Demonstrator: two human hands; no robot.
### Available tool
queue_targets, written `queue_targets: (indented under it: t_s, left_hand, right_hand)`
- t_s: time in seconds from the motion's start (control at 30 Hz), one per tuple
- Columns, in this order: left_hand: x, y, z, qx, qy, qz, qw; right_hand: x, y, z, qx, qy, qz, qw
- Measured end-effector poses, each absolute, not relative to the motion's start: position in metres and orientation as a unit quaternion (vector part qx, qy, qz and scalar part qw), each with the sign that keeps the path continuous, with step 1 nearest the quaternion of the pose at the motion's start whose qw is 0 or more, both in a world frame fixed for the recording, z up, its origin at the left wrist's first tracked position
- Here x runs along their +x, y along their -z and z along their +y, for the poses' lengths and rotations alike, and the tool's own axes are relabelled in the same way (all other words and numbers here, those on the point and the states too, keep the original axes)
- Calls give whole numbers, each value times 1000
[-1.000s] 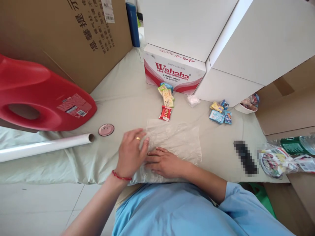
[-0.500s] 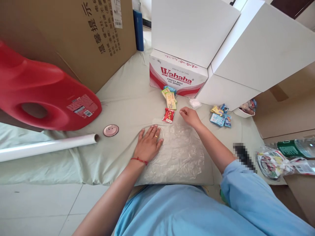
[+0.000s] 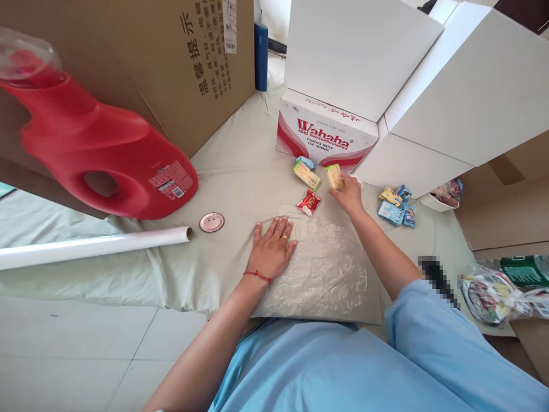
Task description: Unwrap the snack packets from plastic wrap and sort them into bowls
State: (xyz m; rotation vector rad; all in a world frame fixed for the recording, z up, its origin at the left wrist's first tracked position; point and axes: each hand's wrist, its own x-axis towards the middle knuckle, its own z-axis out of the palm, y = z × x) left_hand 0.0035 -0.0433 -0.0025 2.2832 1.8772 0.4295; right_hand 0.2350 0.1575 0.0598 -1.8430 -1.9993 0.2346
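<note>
My left hand (image 3: 271, 249) lies flat with fingers spread on the left edge of a clear plastic sheet (image 3: 330, 269), which is spread wrinkled on the cloth. Farther off, my right hand (image 3: 348, 194) grips a yellow-green snack packet (image 3: 333, 176) by its near end. A second yellow-green packet (image 3: 307, 175) lies to the left of it, with a blue packet (image 3: 305, 162) partly behind. Just beyond the sheet rests a red wrapped snack (image 3: 309, 203).
A white carton with red print (image 3: 326, 134) stands behind the snacks. Several blue and yellow packets (image 3: 392, 207) lie right, near a white bowl (image 3: 433, 201). At left are a red jug (image 3: 128, 154), a white roll (image 3: 98, 245) and a round pink disc (image 3: 211, 222).
My right hand has taken hold of one yellow-green packet and moved it right, apart from the other. My left hand stays flat on the sheet. The view has shifted left.
</note>
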Motion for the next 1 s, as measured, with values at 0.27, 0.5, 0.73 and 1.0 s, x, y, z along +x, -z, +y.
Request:
queue_targets:
  t_s: [0.27,0.5,0.73,1.0]
  left_hand:
    - [3,4,-42,760,-156,626,85]
    - [6,0,-41,755,-141,634,86]
    - [6,-2,-41,751,-120,643,84]
    - [6,-3,-41,750,-112,647,76]
  right_hand:
    - [278,-71,12,-340,-271,-899,58]
    - [250,-41,-12,-365,-212,-904,71]
    - [258,-34,-25,-344,-213,-909,100]
    - [264,-33,-26,-372,-201,-896,134]
